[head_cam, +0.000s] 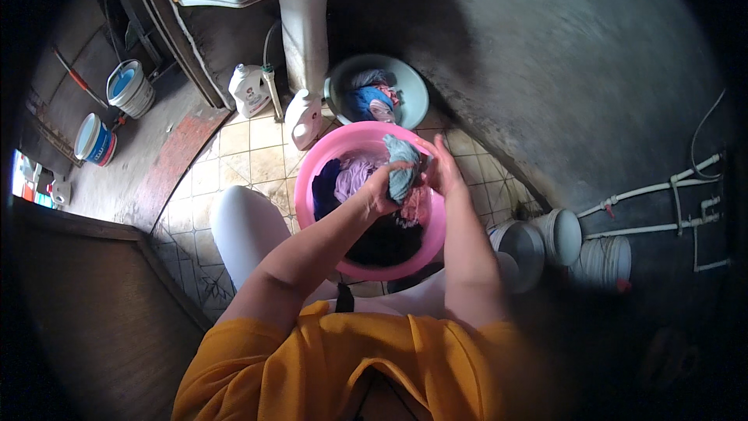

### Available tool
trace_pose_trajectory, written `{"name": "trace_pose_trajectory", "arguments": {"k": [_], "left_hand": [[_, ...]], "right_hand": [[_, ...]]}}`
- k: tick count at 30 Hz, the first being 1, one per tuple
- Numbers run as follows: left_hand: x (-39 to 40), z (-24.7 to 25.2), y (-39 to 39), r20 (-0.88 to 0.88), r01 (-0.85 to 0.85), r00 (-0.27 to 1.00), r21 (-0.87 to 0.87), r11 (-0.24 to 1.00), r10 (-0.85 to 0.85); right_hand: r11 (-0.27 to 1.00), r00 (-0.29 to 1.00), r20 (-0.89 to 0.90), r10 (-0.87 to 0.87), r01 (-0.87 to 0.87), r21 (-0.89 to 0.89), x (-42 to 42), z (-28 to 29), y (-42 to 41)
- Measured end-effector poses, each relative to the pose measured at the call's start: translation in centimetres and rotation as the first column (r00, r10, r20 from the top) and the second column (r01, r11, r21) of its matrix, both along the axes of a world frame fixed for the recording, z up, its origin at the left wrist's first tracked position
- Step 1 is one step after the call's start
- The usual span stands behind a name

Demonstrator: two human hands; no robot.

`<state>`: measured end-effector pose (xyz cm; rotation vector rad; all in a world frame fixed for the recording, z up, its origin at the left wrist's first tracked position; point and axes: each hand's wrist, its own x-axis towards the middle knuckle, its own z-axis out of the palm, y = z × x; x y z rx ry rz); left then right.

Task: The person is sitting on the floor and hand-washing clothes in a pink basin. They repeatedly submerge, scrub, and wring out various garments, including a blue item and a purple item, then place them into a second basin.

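A bunched pale blue-green wet cloth (401, 168) is gripped in my left hand (383, 188), above the right part of a pink plastic basin (305, 187). My right hand (442, 168) is raised at the basin's right rim, beside the cloth, with its fingers apart; its palm side is partly hidden. Inside the basin lie a lilac cloth (354, 178), a dark navy cloth (325, 190), a coral-pink cloth (416, 204) and black fabric (383, 242) at the near side, with water among them.
Behind the pink basin stands a grey-green basin (416, 96) holding clothes. Two white jugs (248, 90) (304, 120) stand left of it, near the sink pedestal (305, 35). Several white buckets (520, 245) and pipes (643, 193) line the right wall. A wooden door (87, 298) is at the left.
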<state>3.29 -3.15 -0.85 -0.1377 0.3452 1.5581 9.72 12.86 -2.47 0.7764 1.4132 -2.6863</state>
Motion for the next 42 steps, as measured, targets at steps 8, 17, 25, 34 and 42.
{"name": "trace_pose_trajectory", "arguments": {"k": [8,17,25,34,42], "left_hand": [[2.4,2.3,0.2,0.446,-0.247,0.883,0.174,0.953,0.147],[0.0,5.1,-0.6,-0.041,0.120,0.993,0.186,0.975,-0.114],[-0.4,2.1,2.2,-0.569,-0.175,0.822,-0.221,0.959,0.018],[0.4,-16.7,5.3,-0.939,-0.307,0.204,-0.330,0.892,-0.277],[2.9,-10.0,2.4,-0.949,-0.436,-0.120,-0.214,0.874,-0.292]], "right_hand": [[0.854,0.837,-0.234,-0.494,0.418,-0.309,1.1,6.8,-9.7],[0.952,0.954,-0.265,0.143,-0.059,0.301,-4.0,11.3,-2.5],[0.756,0.988,0.137,0.073,-0.144,0.639,-7.8,3.8,-0.6],[0.230,0.823,0.442,-0.357,-0.381,0.896,-7.5,-4.1,-3.8],[0.275,0.693,0.591,-0.413,-0.524,0.806,-5.4,-1.3,-5.8]]}}
